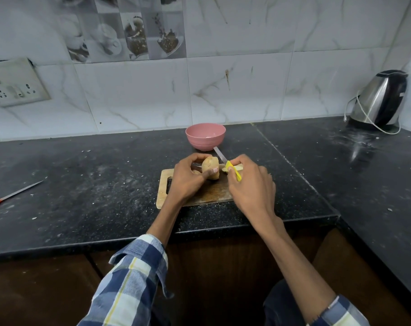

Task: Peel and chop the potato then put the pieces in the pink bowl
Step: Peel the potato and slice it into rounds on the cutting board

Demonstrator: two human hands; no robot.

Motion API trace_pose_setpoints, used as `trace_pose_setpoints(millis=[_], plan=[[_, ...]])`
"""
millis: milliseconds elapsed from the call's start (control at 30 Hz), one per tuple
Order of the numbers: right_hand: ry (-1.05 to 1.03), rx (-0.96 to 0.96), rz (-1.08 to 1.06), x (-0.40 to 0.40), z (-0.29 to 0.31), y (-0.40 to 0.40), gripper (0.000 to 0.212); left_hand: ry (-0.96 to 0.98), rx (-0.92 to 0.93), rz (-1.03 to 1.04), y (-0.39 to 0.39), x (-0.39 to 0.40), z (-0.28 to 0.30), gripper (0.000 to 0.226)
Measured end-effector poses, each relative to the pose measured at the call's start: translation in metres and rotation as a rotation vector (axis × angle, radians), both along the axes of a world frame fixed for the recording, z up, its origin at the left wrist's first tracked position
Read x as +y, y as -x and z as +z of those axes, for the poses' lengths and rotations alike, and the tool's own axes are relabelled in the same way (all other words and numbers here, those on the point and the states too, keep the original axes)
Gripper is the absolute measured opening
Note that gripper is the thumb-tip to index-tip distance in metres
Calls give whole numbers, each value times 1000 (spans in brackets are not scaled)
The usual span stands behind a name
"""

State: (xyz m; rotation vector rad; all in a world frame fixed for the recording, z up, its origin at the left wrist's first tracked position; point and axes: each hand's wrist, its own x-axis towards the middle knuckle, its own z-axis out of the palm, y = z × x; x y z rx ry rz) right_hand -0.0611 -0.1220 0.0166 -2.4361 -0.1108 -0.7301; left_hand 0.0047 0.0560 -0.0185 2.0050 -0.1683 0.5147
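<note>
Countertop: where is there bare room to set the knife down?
Free: counter between the orange-handled knife and cutting board; also right of the board toward the kettle. Crowded: the board, under both hands, the potato and pink bowl.

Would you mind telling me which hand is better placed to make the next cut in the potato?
Right: the right hand already grips the yellow-handled knife, while the left hand holds the potato.

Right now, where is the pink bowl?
In the head view, the pink bowl sits on the black counter against the tiled wall, just behind the cutting board.
</note>
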Motion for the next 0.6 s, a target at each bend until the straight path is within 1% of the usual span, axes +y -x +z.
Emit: trace_pose_setpoints(millis=[133, 300, 600], plan=[[78, -18, 6, 4, 6, 3, 18, 8, 6, 1, 0, 0, 0, 42], [137, -33, 7, 7, 7, 5, 20, 13, -20, -14, 0, 1, 0, 44], [170, -50, -1, 12, 6, 9, 19, 12, -41, -56, 1, 0, 0, 47]])
